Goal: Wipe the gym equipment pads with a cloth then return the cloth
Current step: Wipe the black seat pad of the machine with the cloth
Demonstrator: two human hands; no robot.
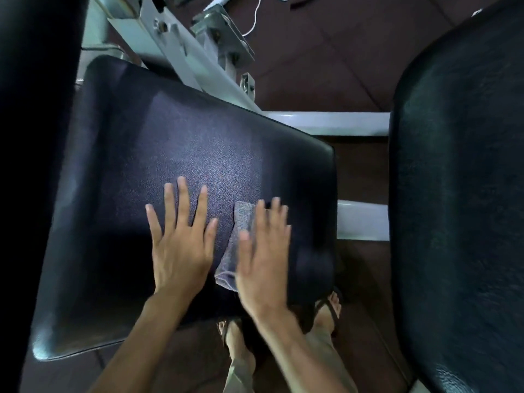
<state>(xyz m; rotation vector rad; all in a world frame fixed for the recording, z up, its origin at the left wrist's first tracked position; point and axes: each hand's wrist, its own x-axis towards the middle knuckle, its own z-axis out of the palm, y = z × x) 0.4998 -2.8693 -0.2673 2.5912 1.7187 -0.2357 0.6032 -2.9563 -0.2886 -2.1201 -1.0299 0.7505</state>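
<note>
Both hands lie flat, fingers straight, on the black pad: left hand bare, right hand pressing the grey cloth.

A grey metal frame rises beyond the fingertips, with a white cord lying on the dark tiled floor further out. Back behind the fingers, two feet in black flip-flops stand on that floor below khaki trouser legs.

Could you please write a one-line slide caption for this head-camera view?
Right hand presses a grey cloth flat on the black pad while the left hand rests beside it.
</note>
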